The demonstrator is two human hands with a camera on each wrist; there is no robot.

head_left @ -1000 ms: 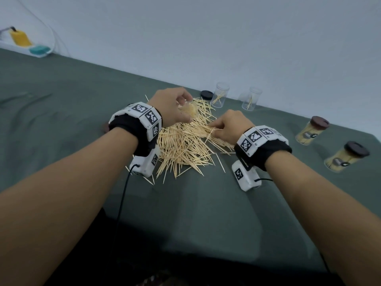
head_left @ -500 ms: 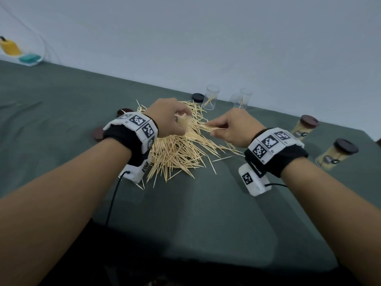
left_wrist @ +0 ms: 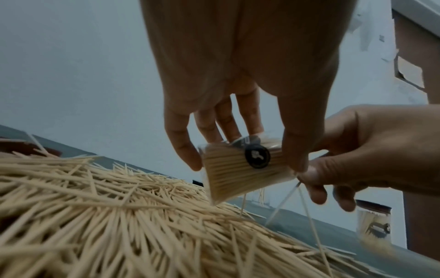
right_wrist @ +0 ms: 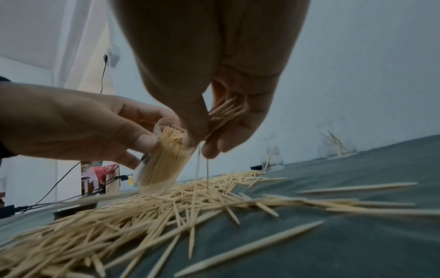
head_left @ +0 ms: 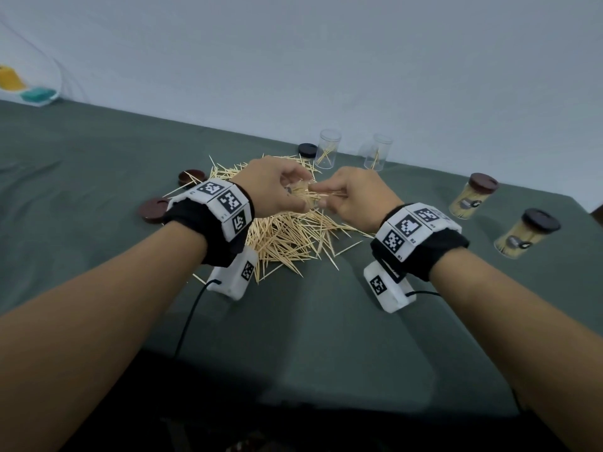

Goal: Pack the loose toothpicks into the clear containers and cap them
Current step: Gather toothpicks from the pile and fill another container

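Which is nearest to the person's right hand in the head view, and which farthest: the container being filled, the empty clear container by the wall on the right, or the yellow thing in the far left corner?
From the right hand:
1. Container being filled, held in the left hand, touching distance.
2. Clear container, behind, by the wall.
3. Yellow thing, far left corner.

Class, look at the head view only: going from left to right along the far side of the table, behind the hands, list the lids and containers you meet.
Brown lid → black lid → clear container → second clear container → capped full container → second capped full container.
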